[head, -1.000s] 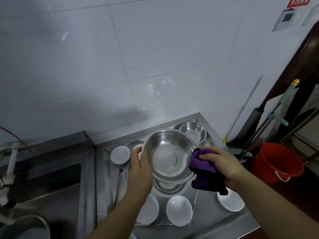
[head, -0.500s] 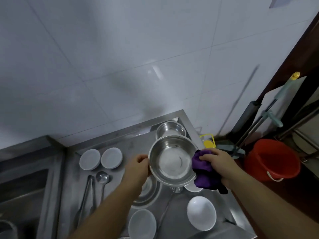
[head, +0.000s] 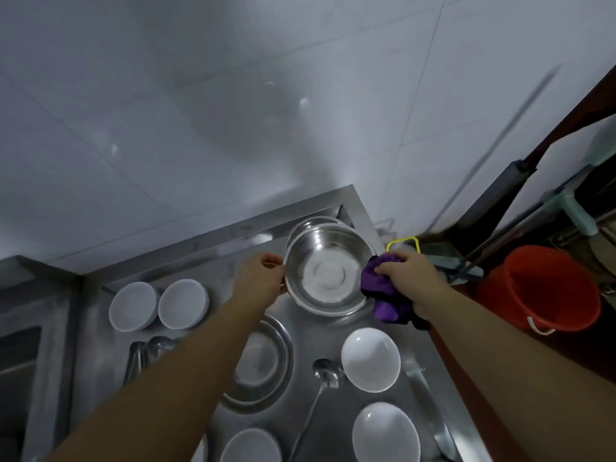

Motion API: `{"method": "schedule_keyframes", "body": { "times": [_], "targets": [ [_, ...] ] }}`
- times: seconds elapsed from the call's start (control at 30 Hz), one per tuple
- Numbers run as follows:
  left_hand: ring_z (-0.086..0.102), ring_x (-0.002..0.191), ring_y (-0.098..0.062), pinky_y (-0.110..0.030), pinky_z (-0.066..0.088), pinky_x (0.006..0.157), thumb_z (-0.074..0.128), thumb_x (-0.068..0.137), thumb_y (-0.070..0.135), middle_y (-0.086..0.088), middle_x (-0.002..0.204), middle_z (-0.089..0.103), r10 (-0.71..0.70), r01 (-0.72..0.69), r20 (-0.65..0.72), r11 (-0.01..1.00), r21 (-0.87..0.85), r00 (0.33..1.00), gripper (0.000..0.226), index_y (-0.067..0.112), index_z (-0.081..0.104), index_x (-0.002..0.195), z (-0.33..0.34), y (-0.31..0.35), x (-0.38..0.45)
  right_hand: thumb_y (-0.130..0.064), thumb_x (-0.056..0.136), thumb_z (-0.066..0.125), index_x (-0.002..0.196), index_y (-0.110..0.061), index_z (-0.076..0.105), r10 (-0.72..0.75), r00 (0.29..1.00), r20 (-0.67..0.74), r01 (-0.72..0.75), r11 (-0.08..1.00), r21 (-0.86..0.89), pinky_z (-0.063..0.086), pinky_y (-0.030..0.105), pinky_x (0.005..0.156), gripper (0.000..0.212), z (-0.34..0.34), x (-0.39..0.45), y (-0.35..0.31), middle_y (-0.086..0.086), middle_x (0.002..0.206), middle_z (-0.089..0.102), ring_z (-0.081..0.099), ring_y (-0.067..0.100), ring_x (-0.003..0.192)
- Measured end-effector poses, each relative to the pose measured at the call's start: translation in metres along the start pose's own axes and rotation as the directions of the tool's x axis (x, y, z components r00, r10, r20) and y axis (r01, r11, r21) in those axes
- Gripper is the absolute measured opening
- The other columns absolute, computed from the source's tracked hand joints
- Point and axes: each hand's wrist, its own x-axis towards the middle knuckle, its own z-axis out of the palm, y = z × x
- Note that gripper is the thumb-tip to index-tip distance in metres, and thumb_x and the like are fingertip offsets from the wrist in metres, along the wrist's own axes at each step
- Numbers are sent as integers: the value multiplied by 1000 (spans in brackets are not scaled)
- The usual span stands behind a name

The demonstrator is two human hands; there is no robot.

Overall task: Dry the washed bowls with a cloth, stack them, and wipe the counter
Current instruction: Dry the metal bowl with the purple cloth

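- While both arms are reaching over the steel counter (head: 213, 261), the left hand (head: 258, 278) is pinching the left rim of the steel bowl (head: 328, 273), fingers curled on its edge.
- That bowl is showing a shiny, dented wall and a pale flat base; it is sitting over a second steel bowl (head: 310, 225) in the far right corner, though whether the two are touching is unclear.
- Gripping a bunched purple cloth (head: 383, 295), the right hand (head: 411, 278) is pressing it against the bowl's right rim.
- White bowls (head: 370, 360) are lying open-side up nearer the person.
- No legible writing is showing anywhere.
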Motion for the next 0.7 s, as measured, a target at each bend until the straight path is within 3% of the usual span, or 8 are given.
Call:
{"method": "schedule_keyframes", "body": {
  "times": [0.17,0.3,0.47,0.7],
  "targets": [
    [78,81,-29,-44,68,74,75,89,10,-3,78,77,49,-41,-50,988,150,998,12,22,74,85,12,-3,53,-15,81,79,89,-23,78,32,999,-1,-32,997,-70,63,49,88,11,26,54,3,7,92,76,72,30,94],
    [75,91,-25,-48,64,88,73,91,25,1,91,77,106,-84,-53,948,306,993,8,25,76,98,20,-5,84,-18,76,79,82,-24,76,49,998,-31,-52,993,-103,63,51,88,9,40,85,7,5,87,76,72,30,91],
    [74,86,-21,-46,64,86,67,92,21,4,89,77,157,-120,-70,919,377,985,12,25,77,97,32,-10,109,-28,62,72,83,-21,75,72,997,-37,-76,990,-122,62,54,88,22,50,109,10,7,87,75,72,33,93],
    [69,81,-16,-38,61,81,60,96,17,1,95,76,214,-146,-88,865,480,973,17,24,75,102,40,-18,121,-27,76,78,98,-22,76,37,999,-33,-43,976,-214,61,51,91,23,52,118,18,6,95,76,71,31,97]
  ]
}}
